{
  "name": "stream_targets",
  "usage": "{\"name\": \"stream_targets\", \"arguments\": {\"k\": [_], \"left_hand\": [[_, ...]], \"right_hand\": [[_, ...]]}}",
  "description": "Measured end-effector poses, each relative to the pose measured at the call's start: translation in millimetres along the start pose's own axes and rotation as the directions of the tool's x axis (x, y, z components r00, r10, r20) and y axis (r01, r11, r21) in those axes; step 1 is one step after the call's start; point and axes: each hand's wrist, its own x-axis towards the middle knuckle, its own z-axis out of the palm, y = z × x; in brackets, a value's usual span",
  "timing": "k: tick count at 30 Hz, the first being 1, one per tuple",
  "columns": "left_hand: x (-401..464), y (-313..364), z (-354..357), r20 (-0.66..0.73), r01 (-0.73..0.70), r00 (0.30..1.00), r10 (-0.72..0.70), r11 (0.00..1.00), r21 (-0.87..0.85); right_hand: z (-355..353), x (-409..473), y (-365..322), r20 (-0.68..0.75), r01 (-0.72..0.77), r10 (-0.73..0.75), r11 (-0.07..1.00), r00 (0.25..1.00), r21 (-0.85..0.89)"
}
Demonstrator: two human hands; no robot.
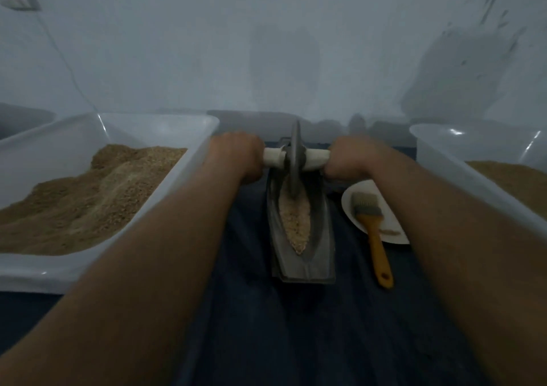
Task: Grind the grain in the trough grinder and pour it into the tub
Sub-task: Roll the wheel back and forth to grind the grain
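Brush (373, 232) on plate (393, 232) beside trough grinder (302, 255)

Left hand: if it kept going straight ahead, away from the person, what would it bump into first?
Probably the wall. The left hand grips the roller handle beside the left tub, whose corner it might graze; depth is unclear.

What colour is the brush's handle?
Yellow-orange; the brush lies partly on a white plate, clear in the head view.

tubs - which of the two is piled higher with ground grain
The left tub, beside the left hand: its heap rises close to the rim, while the right tub shows only a low layer.
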Motion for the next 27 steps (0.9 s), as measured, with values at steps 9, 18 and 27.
{"name": "stream_targets", "arguments": {"k": [9,18,27], "left_hand": [[-49.0,12.2,-2.4,-0.278,-0.007,0.961,0.013,1.000,0.023],[-126.1,19.5,3.7,-0.566,0.009,0.824,-0.025,0.999,-0.031],[-49.3,11.2,11.0,-0.355,0.015,0.935,0.006,0.998,0.057]], "right_hand": [[28.4,-41.7,-5.9,-0.343,-0.056,0.045,0.998,0.938,-0.022],[52.4,-97.5,-19.0,-0.817,0.038,-0.147,0.988,0.557,-0.151],[41.6,-39.3,-3.3,-0.512,-0.056,-0.020,0.990,0.859,-0.133]]}}
